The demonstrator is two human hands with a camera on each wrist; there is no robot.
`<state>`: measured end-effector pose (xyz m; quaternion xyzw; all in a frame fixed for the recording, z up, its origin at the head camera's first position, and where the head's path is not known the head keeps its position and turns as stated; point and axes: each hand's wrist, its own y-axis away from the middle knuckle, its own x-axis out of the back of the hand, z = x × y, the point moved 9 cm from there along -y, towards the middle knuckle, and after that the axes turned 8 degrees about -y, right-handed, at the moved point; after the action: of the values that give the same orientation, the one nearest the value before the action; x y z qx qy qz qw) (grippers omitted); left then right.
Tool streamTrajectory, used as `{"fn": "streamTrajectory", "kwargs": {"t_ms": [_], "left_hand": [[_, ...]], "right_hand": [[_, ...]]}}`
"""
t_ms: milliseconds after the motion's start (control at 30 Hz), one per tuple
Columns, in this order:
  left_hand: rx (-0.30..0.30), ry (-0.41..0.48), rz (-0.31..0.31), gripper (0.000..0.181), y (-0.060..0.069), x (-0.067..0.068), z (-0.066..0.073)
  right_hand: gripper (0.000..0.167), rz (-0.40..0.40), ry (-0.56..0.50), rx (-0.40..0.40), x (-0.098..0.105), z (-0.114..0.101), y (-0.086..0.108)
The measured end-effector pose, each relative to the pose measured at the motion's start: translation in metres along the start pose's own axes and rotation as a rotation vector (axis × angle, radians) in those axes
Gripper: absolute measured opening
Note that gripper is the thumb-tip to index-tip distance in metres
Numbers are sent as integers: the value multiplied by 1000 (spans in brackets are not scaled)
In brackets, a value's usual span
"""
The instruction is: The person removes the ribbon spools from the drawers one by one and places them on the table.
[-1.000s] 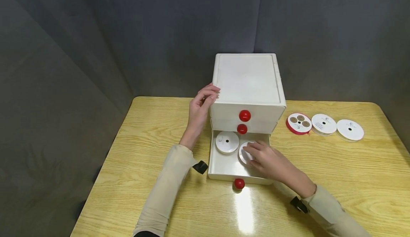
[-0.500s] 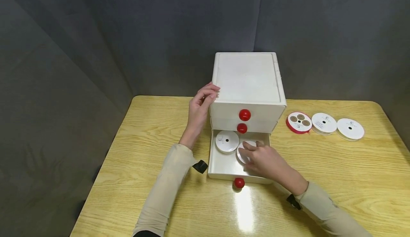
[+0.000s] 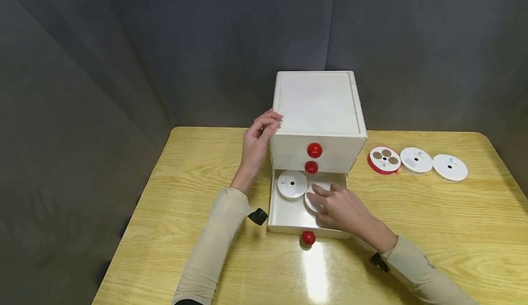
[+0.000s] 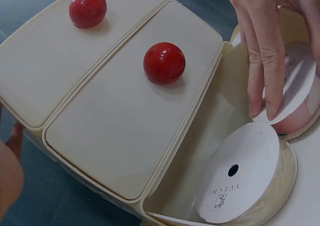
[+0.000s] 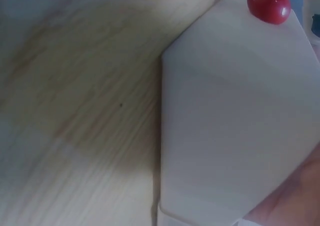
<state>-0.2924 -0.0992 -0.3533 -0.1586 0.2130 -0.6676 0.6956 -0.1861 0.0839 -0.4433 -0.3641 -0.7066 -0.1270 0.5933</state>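
Observation:
A white mini chest of drawers [image 3: 319,103] stands on the table, its bottom drawer [image 3: 284,215] pulled out. My left hand [image 3: 256,142] rests on the chest's left top edge, fingertips touching the top. Over the drawer, my right hand [image 3: 342,208] holds a ribbon spool [image 3: 314,203] lying flat there; index and middle fingertips are at its rim, and the palm hides part of it. Beside it, at the drawer's back left, lies another spool [image 3: 292,184] with pale ribbon [image 4: 277,186]. The right wrist view shows mostly the drawer's outer side [image 5: 225,136].
Three spools lie in a row on the table at right: one with red ribbon [image 3: 384,160] and two white ones, a middle spool [image 3: 416,160] and an end spool [image 3: 450,167]. A red knob [image 3: 308,238] sticks out of the drawer front. Dark cloth [image 3: 222,44] hangs behind.
My right hand has shifted slightly left with the spool, bringing it closer to the other spool in the drawer. Over the last half second both hands have stayed nearly still.

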Motion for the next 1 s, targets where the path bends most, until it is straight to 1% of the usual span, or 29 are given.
{"fn": "streamTrajectory", "kwargs": {"t_ms": [100,267,400,567,667,767,1000], "left_hand": [[3,4,-7,17,0,-1,-1],[0,-17,-16,17,-1,-1,0],[-10,-28,-26,16,-2,1,2],[-40,13,-61,14,-6,1,7],[-63,14,-84,12,-9,0,11],[-83,-6,-106,9,-10,-1,14],[-95,-65,-122,6,-12,-3,15]], "right_hand": [[44,34,-10,30,2,0,3],[33,116,-56,54,10,-2,6],[26,171,-128,40,21,-4,7],[26,208,-190,18,36,-8,9],[27,235,-200,26,46,-11,11],[28,272,-204,42,58,-13,14],[29,390,-205,60,92,-7,25]]}}
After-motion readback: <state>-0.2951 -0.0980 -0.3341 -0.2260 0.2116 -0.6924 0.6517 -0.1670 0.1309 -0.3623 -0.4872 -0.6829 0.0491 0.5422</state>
